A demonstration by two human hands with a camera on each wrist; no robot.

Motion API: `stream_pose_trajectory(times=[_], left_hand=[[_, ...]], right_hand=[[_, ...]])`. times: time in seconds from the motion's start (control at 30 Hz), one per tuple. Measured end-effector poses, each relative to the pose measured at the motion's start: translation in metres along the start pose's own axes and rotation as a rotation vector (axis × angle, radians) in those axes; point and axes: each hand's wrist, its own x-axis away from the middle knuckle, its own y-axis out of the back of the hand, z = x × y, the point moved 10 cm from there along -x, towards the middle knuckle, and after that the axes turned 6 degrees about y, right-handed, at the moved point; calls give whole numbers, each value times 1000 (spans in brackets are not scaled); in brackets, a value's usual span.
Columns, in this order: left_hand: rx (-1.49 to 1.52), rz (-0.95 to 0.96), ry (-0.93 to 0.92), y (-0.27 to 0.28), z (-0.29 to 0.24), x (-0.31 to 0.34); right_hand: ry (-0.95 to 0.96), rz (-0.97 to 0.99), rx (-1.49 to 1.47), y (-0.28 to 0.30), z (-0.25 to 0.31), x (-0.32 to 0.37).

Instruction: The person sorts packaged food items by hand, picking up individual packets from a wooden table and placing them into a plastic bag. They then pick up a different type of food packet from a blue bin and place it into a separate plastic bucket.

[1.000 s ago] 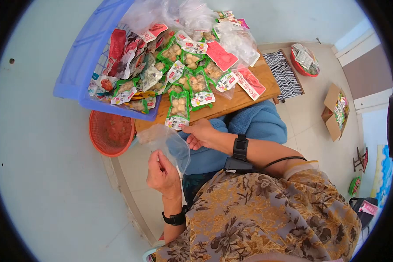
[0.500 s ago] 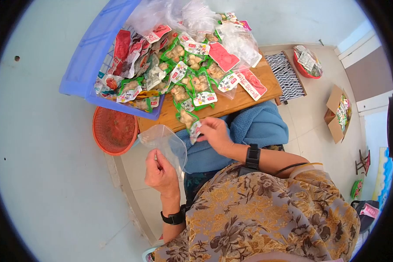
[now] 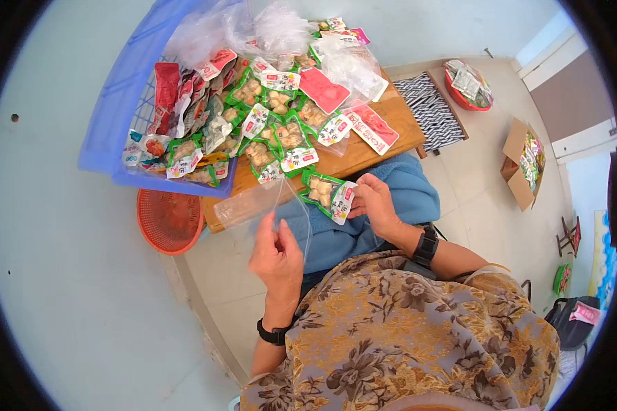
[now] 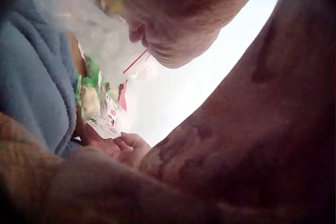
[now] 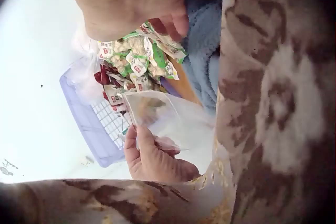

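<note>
In the head view my left hand [image 3: 277, 257] pinches the edge of a clear plastic bag [image 3: 248, 204] between thumb and fingers. The right wrist view shows this bag [image 5: 181, 121] with its mouth spread apart. My right hand [image 3: 378, 205] pinches the white end of a green-edged snack packet [image 3: 320, 190] with pale chunks in its window. That packet is over my lap, just right of the bag. Similar green-edged packets [image 3: 291, 137] lie piled on the wooden table [image 3: 401, 130] beyond my hands.
A blue plastic basket [image 3: 110, 140] with red and mixed packets lies tipped at the table's left. Loose clear bags [image 3: 281, 31] are heaped at the back. An orange-red basket [image 3: 171, 222] sits below left. On the floor at right are a cardboard box [image 3: 517, 164] and a red basin [image 3: 469, 103].
My right hand has lifted a green-edged packet from the table's near edge and brought it beside the bag, turning it sideways. The left hand still holds the bag, now slightly further right.
</note>
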Motion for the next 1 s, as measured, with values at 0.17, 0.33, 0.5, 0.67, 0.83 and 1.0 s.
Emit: stream_pose_trajectory(times=[0.17,0.33,0.5,0.67,0.83,1.0], left_hand=[[22,75,1,-25,3,4],[-9,103,11,-32,5,4],[0,95,14,-37,10,6],[40,113,28,-45,4,1],[72,135,39,-56,-2,-3],[97,136,-9,-67,-11,0]], right_hand=[[-66,-80,-16,8,-10,-4],[-228,12,-39,7,-41,-4],[-115,10,-84,10,-18,-3],[143,111,-83,22,32,3],[163,139,-25,33,72,22],[94,241,17,20,62,36]])
